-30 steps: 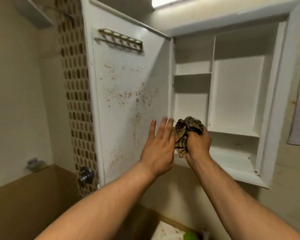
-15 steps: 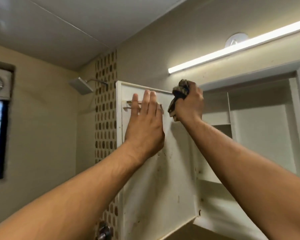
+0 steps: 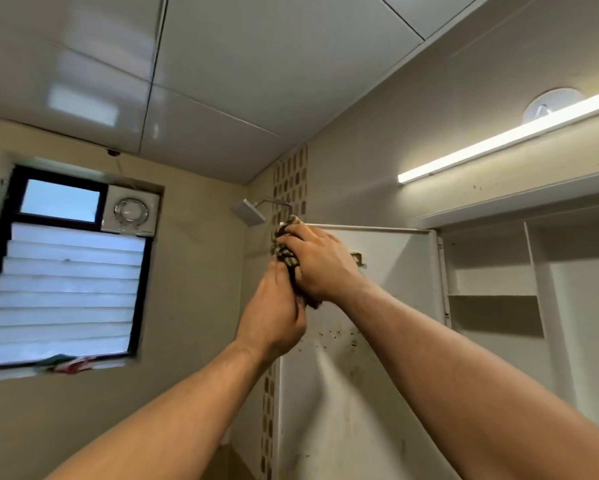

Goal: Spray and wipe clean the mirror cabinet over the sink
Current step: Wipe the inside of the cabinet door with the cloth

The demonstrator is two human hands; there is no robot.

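Observation:
The white mirror cabinet [image 3: 492,296] hangs open, its shelves bare. Brown specks stain the inner face of its door [image 3: 360,393], which swings out to the left. My right hand [image 3: 320,263] grips a dark patterned cloth [image 3: 284,252] and presses it on the door's top outer corner. Just below it, my left hand [image 3: 274,313] curls its fingers round the door's outer edge, touching the cloth's lower end. A small rack [image 3: 358,258] on the door is mostly hidden behind my right hand.
A square shower head [image 3: 248,212] sticks out from the mosaic tile strip just left of the door's top. A louvred window [image 3: 66,289] and an exhaust fan [image 3: 131,210] are on the left wall. A tube light [image 3: 499,140] glows above the cabinet.
My view tilted up and left. My right hand slid the cloth from the door's top right to its top outer corner. My left hand left the door's face and curled round its edge.

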